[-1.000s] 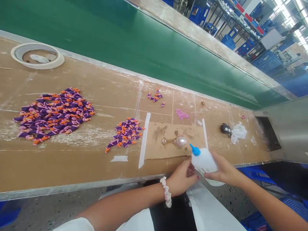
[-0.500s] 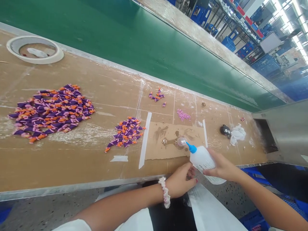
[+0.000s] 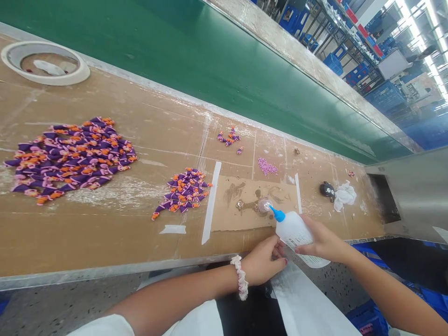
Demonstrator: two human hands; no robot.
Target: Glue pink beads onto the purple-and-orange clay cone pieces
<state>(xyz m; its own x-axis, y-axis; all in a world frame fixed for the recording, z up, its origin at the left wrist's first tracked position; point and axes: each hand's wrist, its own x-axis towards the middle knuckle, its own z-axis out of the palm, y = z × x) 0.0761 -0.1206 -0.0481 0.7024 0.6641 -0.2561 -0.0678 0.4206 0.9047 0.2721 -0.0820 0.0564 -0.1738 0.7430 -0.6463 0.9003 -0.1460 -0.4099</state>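
Note:
My right hand [image 3: 320, 240] is wrapped round a white squeeze bottle [image 3: 296, 231] with a blue nozzle, tilted down to the left. The nozzle tip meets a clear wet puddle [image 3: 263, 205] on a cardboard sheet [image 3: 224, 219] marked with dark stains. At the table's front edge, left of the bottle, rests my left hand [image 3: 266, 261]. Its fingers curl loosely and its thumb stands apart; no object shows between them. A small heap of purple and orange figurines [image 3: 185, 191] lies left of the cardboard, and pink beads [image 3: 268, 166] lie behind it.
A larger heap of figurines [image 3: 77, 158] and a tape roll [image 3: 82, 74] lie to the left. Several loose figurines [image 3: 229, 138] sit at the back. Right of the cardboard are a black round object [image 3: 327, 189] and crumpled white tissue [image 3: 345, 196]. A green belt [image 3: 175, 60] runs behind.
The view has shifted slightly, moving the left-side things a little left and up. Both hands and the bottle keep nearly the same place, the nozzle still at the puddle.

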